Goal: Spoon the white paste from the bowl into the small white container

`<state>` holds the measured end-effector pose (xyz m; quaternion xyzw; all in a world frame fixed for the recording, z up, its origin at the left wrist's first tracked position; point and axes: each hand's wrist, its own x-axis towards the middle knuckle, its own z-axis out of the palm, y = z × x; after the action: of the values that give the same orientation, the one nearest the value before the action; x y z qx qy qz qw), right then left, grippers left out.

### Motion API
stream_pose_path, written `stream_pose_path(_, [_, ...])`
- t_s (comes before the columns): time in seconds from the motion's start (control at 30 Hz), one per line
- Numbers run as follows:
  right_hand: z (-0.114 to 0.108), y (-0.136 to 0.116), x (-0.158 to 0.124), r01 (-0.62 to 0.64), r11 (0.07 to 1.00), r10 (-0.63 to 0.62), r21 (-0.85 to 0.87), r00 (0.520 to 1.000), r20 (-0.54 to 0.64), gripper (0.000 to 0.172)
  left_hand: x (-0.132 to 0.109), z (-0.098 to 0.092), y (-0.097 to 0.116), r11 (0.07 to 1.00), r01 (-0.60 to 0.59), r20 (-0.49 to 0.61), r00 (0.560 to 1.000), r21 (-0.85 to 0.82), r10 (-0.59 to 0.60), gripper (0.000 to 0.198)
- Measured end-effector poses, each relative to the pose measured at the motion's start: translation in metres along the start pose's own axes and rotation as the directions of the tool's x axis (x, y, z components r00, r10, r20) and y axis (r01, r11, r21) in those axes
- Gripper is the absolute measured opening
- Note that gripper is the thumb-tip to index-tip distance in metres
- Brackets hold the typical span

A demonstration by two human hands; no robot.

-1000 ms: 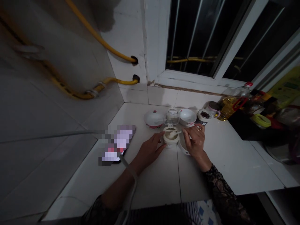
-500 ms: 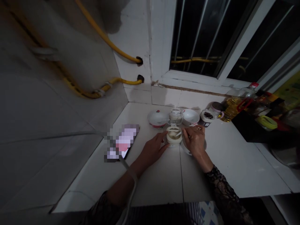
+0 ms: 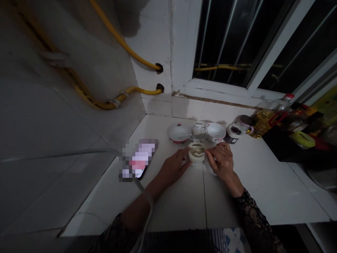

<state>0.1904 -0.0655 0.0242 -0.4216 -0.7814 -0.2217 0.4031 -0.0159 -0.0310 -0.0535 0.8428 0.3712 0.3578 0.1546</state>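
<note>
A small round jar (image 3: 196,164) with a pale rim stands on the counter, its clear flip lid (image 3: 199,131) swung up at the back. My left hand (image 3: 175,166) is closed around the jar's left side, thumb in front and fingers behind. My right hand (image 3: 221,160), with a ring on one finger, is pinched at the jar's right edge on what looks like a small white spoon (image 3: 201,155). The spoon's white end lies inside the jar's mouth; its handle is hidden by my fingers. Under my right hand, a white dish (image 3: 210,167) is partly covered.
Two white bowls, the left bowl (image 3: 179,133) and right bowl (image 3: 216,131), stand behind the jar. A dark-filled jar (image 3: 233,133), an oil bottle (image 3: 262,121) and a black box (image 3: 276,144) are to the right. A phone (image 3: 143,158) lies left, near a cable (image 3: 144,193).
My right hand has turned slightly and come closer to the jar, and the white spoon sits lower in its mouth. My left hand keeps its hold. The view has shifted slightly.
</note>
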Motion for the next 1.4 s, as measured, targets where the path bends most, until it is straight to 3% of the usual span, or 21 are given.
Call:
stream_pose_path(0.3, [-0.002,0.0,-0.001,0.082,0.997,-0.082,-0.016,0.995,-0.051,0.017,0.0,-0.002,0.0,1.0,0.006,0.017,1.0,0.0,-0.006,0.042])
stream_pose_path(0.47, [-0.004,0.001,-0.001,-0.03,1.0,0.03,-0.001,0.994,-0.108,0.019,0.0,-0.002,-0.001,1.0,0.013,0.024,1.0,0.002,-0.013,0.042])
stream_pose_path(0.57, [-0.002,0.004,-0.005,-0.175,0.983,0.182,0.058,0.97,-0.16,0.023,0.0,-0.002,0.0,1.0,0.019,0.031,0.999,0.005,-0.019,0.043])
stream_pose_path(0.63, [0.0,0.007,-0.007,-0.352,0.926,0.372,0.135,0.912,-0.173,0.03,0.0,-0.002,0.0,1.0,0.017,0.03,0.999,0.003,-0.017,0.043])
stream_pose_path(0.73, [0.003,0.014,-0.01,-0.625,0.736,0.657,0.261,0.752,-0.052,0.043,0.0,-0.002,0.0,1.0,0.024,0.029,0.999,0.003,-0.024,0.043])
stream_pose_path(0.83, [0.002,0.021,-0.009,-0.761,0.549,0.791,0.346,0.606,0.077,0.053,0.0,-0.001,0.0,1.0,0.026,0.022,0.999,0.006,-0.026,0.042])
stream_pose_path(1.03, [-0.006,0.035,-0.006,-0.804,0.438,0.845,0.402,0.521,0.121,0.053,0.001,-0.003,0.0,1.0,0.022,0.014,1.0,-0.003,-0.022,0.04])
stream_pose_path(1.17, [-0.015,0.055,-0.013,-0.814,0.469,0.839,0.344,0.532,0.116,0.052,0.001,-0.005,0.002,1.0,0.02,0.034,0.999,-0.006,-0.02,0.041])
stream_pose_path(1.3, [-0.029,0.076,-0.025,-0.79,0.601,0.75,0.122,0.61,0.253,0.049,0.001,-0.005,0.002,1.0,0.009,0.018,1.0,0.004,-0.009,0.041])
stream_pose_path(1.4, [-0.036,0.084,-0.03,-0.664,0.744,0.657,-0.083,0.701,0.278,0.045,0.0,-0.005,0.001,1.0,0.007,0.019,1.0,0.01,-0.007,0.041])
